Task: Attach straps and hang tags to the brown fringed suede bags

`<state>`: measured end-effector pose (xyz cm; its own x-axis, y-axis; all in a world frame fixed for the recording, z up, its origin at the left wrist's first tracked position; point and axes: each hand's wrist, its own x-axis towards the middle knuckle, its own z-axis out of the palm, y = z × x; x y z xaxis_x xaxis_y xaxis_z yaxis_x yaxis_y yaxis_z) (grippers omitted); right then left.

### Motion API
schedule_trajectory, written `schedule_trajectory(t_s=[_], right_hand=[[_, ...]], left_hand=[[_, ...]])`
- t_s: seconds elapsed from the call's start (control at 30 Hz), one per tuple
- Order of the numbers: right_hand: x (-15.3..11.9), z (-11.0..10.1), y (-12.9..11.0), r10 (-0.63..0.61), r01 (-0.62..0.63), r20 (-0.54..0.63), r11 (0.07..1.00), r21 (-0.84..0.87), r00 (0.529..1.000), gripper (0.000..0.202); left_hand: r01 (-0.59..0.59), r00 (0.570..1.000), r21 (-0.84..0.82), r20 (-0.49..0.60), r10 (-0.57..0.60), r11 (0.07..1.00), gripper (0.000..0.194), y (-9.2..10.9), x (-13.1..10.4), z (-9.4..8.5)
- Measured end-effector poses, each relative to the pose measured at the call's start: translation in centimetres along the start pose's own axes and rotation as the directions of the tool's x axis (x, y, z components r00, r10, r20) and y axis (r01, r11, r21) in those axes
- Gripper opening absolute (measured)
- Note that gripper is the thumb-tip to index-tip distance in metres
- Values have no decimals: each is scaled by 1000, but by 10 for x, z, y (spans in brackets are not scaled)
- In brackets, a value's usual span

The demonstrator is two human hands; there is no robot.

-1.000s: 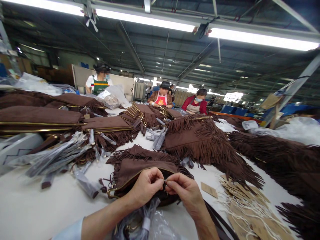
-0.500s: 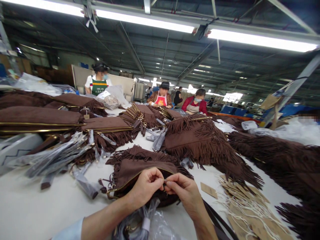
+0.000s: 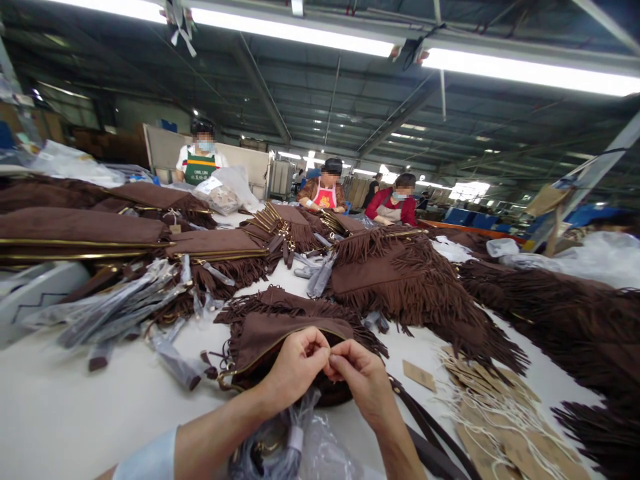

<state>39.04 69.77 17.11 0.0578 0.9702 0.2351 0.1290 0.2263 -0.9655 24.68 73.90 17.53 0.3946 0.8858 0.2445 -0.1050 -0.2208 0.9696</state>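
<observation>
A brown fringed bag lies in front of me with its gold zip open. Over its mouth, my left hand and my right hand meet with fingertips pinched together. Whatever lies between the fingers is too small and covered to make out. Below them a plastic-wrapped strap with a white band comes down from the bag toward me. A dark strap runs off to the right of my right wrist.
Brown paper tags with white strings lie at the right, a single tag beside them. Fringed bags are piled behind and to the right. Plastic-wrapped straps lie at the left. Several people sit across the table.
Both hands stay pinched together over the bag, the right fingertips slightly higher and closer to the left. The view has shifted a little.
</observation>
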Motion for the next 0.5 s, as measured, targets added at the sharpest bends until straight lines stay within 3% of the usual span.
schedule_trajectory(t_s=[0.17,0.5], right_hand=[[0,-1,3,54,-54,-12,999,-5,998,34],[-1,-1,7,-2,5,25,991,-131,1000,28]], left_hand=[[-39,999,195,5,39,980,8,1,0,-7],[-65,998,250,11,64,966,8,-4,-2,-7]])
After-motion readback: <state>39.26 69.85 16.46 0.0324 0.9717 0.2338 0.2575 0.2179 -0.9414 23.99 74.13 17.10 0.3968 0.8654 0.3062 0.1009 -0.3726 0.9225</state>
